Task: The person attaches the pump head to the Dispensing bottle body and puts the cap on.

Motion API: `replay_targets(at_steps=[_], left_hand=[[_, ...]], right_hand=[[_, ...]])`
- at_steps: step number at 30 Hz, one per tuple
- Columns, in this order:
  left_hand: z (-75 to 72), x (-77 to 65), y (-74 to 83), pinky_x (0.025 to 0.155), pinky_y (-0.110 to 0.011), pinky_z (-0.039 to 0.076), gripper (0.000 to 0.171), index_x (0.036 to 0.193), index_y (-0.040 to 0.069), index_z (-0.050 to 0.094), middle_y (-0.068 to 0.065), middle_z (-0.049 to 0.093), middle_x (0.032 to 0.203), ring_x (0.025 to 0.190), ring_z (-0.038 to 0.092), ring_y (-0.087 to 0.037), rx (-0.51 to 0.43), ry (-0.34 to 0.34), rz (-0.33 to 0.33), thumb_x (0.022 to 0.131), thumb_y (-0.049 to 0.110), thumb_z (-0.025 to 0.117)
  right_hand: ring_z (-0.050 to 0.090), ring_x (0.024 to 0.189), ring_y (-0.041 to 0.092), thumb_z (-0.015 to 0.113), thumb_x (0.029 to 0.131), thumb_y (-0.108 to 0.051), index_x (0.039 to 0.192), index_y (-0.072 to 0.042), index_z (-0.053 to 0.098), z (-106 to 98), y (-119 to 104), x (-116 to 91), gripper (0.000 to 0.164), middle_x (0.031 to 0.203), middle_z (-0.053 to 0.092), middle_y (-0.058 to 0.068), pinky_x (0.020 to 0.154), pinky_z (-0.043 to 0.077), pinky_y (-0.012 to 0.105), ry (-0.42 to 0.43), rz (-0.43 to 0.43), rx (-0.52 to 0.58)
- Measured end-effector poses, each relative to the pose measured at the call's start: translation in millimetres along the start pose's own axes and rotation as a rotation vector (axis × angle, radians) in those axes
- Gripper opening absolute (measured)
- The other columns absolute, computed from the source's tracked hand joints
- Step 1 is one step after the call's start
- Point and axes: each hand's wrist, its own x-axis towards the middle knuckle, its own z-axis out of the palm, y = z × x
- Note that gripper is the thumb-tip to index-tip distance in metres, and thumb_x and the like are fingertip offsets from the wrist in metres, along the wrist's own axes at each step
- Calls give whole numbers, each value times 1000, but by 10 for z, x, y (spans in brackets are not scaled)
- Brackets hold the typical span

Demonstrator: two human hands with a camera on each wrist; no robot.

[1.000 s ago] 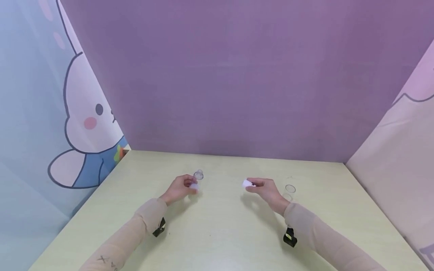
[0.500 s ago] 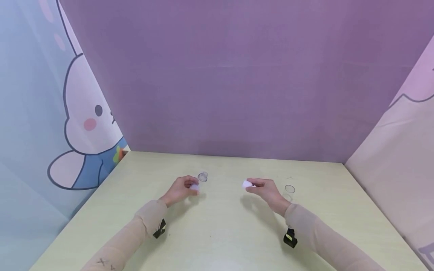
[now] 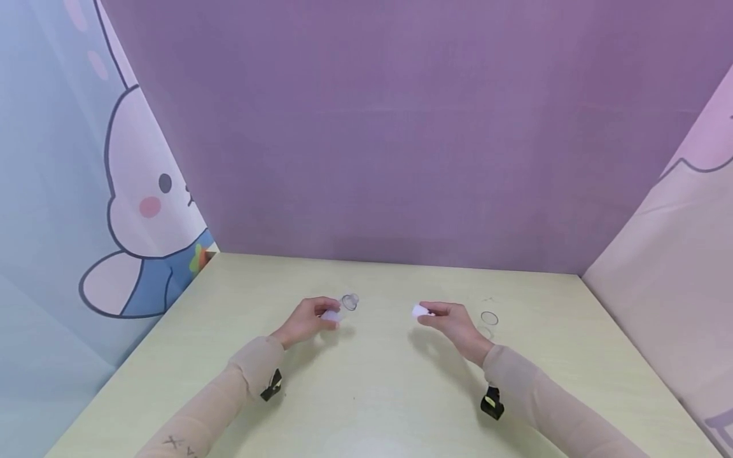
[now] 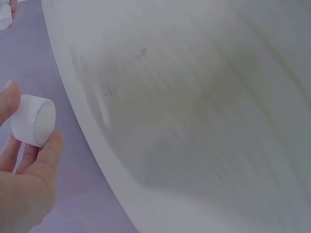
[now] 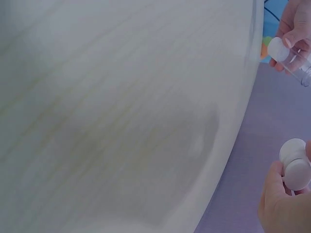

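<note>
In the head view my left hand [image 3: 306, 320] pinches a small clear tube-like vessel [image 3: 350, 301] with a flared rim, tilted away to the right. A white cap [image 3: 330, 315] forms its near end, between thumb and fingers; the right wrist view shows the cap [image 5: 278, 49] and clear wall [image 5: 295, 60] together. Across from it, my right hand [image 3: 452, 321] holds small white round pieces [image 3: 420, 311] between thumb and fingertips. Up close they look like two white discs or caps [image 5: 297, 174] overlapping. Both hands are raised over the table, apart from each other.
A clear round piece [image 3: 489, 318] with a thin dark rim stands on the pale table [image 3: 366, 394] beyond my right wrist, a fainter ring below it. A purple curtain [image 3: 401, 140] closes the back; printed cloths hang left and right.
The clear vessel in my left hand has swung to the right and slightly down, its flared end now pointing more toward the right hand. The right hand has hardly moved.
</note>
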Motion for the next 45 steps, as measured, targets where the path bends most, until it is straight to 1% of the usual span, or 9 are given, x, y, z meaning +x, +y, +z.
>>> replay_targets(at_steps=[6,15,20,26,28,33,36,40,45], left_hand=[[21,-5,5,95,-42,42,39,113,2,62,-11,63,114,112,55,-31,9,-3,-9,74,3,71],[41,-1,-13,94,-42,43,37,111,6,64,-10,61,118,112,54,-29,11,-5,-22,75,3,71],[52,-16,25,94,-42,43,38,112,9,65,-11,60,120,112,54,-28,25,-13,-28,75,2,71],[64,-30,68,94,-42,42,39,113,9,64,-11,60,121,112,53,-28,26,-22,-36,74,2,71],[71,-28,72,94,-42,43,39,113,8,64,-11,60,121,112,53,-29,28,-25,-24,74,2,70],[92,-30,81,93,-41,44,40,113,8,64,-11,59,121,112,54,-29,23,-41,-18,74,2,71],[99,-37,89,93,-40,44,41,113,9,64,-11,59,121,111,54,-27,18,-42,-28,73,2,71],[103,-51,107,92,-40,44,41,113,9,64,-10,59,122,110,54,-26,16,-41,-39,73,2,71],[119,-47,121,91,-39,45,41,113,7,63,-12,58,123,108,54,-26,29,-57,-19,73,1,71]], right_hand=[[59,102,19,70,79,-17,121,-5,59,10,9,4,44,122,59,13,93,44,38,-1,22,5],[59,103,19,69,80,-17,121,-5,59,28,2,10,44,122,59,13,93,44,39,-7,20,1],[59,101,18,69,80,-17,121,-5,59,31,6,5,44,122,59,13,94,43,40,-9,20,8],[57,107,21,69,80,-18,123,-5,57,14,-27,-10,46,126,56,14,95,42,41,-43,-3,-4],[56,109,22,69,81,-18,123,-5,57,5,-49,-20,46,127,55,14,96,41,41,-51,-10,-9],[56,110,21,69,81,-18,123,-6,58,-12,-92,-42,45,129,54,14,97,40,43,-55,1,-10],[55,110,21,69,81,-19,123,-6,57,-23,-94,-44,46,129,54,14,97,40,43,-63,7,-10],[55,109,20,70,80,-20,123,-7,58,-33,-87,-42,46,127,56,12,98,39,43,-75,8,-13],[56,105,19,69,80,-18,123,-8,58,-37,-96,-53,45,121,60,10,98,38,45,-94,13,-23]])
